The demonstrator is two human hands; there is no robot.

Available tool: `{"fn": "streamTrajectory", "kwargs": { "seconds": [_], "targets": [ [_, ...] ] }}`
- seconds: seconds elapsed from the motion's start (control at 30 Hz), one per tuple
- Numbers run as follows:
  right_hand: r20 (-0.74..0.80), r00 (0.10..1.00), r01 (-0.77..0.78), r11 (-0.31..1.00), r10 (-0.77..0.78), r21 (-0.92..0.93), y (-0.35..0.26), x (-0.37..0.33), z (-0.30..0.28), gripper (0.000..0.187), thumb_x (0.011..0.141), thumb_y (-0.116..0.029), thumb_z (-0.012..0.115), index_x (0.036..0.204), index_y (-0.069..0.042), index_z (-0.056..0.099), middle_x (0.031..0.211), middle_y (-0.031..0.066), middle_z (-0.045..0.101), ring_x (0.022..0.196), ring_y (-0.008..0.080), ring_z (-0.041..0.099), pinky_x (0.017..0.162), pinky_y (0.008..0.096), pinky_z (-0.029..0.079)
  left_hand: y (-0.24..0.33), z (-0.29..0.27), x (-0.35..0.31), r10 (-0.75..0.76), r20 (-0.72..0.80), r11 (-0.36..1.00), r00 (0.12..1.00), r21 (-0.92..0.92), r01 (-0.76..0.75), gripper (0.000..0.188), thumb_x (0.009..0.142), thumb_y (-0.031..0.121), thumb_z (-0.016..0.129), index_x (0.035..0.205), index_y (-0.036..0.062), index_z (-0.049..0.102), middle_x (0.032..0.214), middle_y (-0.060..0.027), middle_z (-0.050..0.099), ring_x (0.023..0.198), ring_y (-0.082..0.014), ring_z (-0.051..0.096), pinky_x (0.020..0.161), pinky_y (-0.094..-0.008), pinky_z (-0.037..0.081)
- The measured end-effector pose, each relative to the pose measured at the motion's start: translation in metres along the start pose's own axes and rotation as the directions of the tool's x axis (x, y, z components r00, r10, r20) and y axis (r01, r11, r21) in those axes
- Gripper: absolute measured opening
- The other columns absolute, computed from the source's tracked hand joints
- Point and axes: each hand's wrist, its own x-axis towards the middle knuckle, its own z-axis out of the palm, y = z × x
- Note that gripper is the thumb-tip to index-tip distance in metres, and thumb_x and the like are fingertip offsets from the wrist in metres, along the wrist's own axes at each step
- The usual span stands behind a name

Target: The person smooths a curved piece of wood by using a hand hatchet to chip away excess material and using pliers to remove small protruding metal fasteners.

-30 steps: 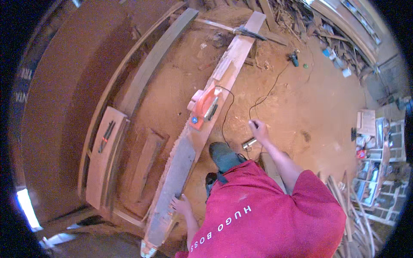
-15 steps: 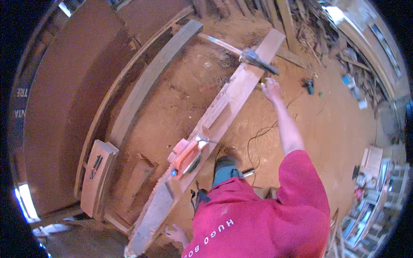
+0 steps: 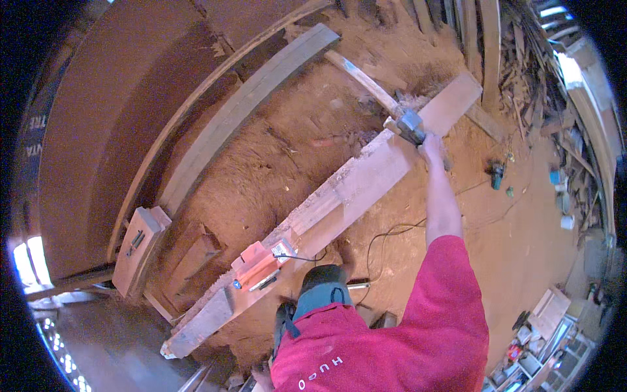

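Note:
My right hand [image 3: 430,147] is closed at the dark end of a clamp-like tool [image 3: 409,124] with a blue-grey head. The tool's long pale bar [image 3: 366,81] runs from the head toward a curved grey beam [image 3: 241,114]. The head lies across a long pale wooden plank [image 3: 372,176], which slants from lower left to upper right. Lower on the plank sits an orange corded power tool [image 3: 261,266], apparently an electric planer, well apart from my right hand. My left hand [image 3: 262,380] shows only in part at the bottom edge, beside my red shirt; its fingers are hidden.
Wood shavings and dust cover the ground. A wood block [image 3: 136,251] with small dark tools on it stands at the left. A black cable [image 3: 375,243] trails over the floor. Scrap wood [image 3: 522,85] is heaped at the far right, and a dark green tool [image 3: 496,173] lies nearer.
My right hand has moved from beside the plank onto the dark end of the clamp-like tool. My left hand has slipped mostly out of view. The whole view has turned and shifted.

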Motion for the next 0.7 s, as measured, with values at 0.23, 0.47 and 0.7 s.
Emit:
{"fn": "streamTrajectory", "kwargs": {
  "seconds": [0.23, 0.47, 0.7],
  "targets": [
    [-0.261, 0.963, 0.081, 0.847, 0.069, 0.525, -0.032, -0.043, -0.023, 0.027, 0.078, -0.018, 0.071, 0.095, 0.002, 0.064, 0.091, 0.0187, 0.070, 0.088, 0.0335, 0.066, 0.080, 0.0427, 0.052, 0.034, 0.008, -0.008, 0.030, -0.051, 0.991, 0.998, -0.132, -0.036, 0.042, 0.085, 0.021, 0.075, 0.114, -0.0065, 0.059, 0.117, -0.0223, 0.062, 0.108, -0.0292, 0.060, 0.093, -0.0383, 0.048],
    [-0.198, 0.977, 0.172, 0.248, 0.081, 0.953, -0.153, -0.118, -0.171, 0.011, 0.097, -0.017, 0.063, 0.093, -0.007, 0.060, 0.078, 0.0007, 0.058, 0.073, 0.0120, 0.055, 0.067, 0.0296, 0.046, 0.036, 0.027, 0.008, 0.014, 0.093, 1.000, 0.996, -0.008, -0.014, 0.027, 0.089, 0.019, 0.069, 0.102, -0.0044, 0.064, 0.101, -0.0184, 0.068, 0.090, -0.0269, 0.063, 0.081, -0.0388, 0.050],
    [-0.297, 0.938, 0.230, 0.317, 0.181, 0.920, -0.118, -0.135, 0.040, 0.015, 0.095, -0.017, 0.065, 0.098, -0.004, 0.059, 0.083, 0.0018, 0.060, 0.077, 0.0157, 0.058, 0.070, 0.0328, 0.049, 0.079, 0.060, 0.017, 0.174, 0.025, 0.982, 0.984, -0.084, -0.171, 0.028, 0.088, 0.018, 0.069, 0.102, -0.0054, 0.065, 0.097, -0.0198, 0.070, 0.094, -0.0302, 0.066, 0.083, -0.0388, 0.052]
  ]
}}
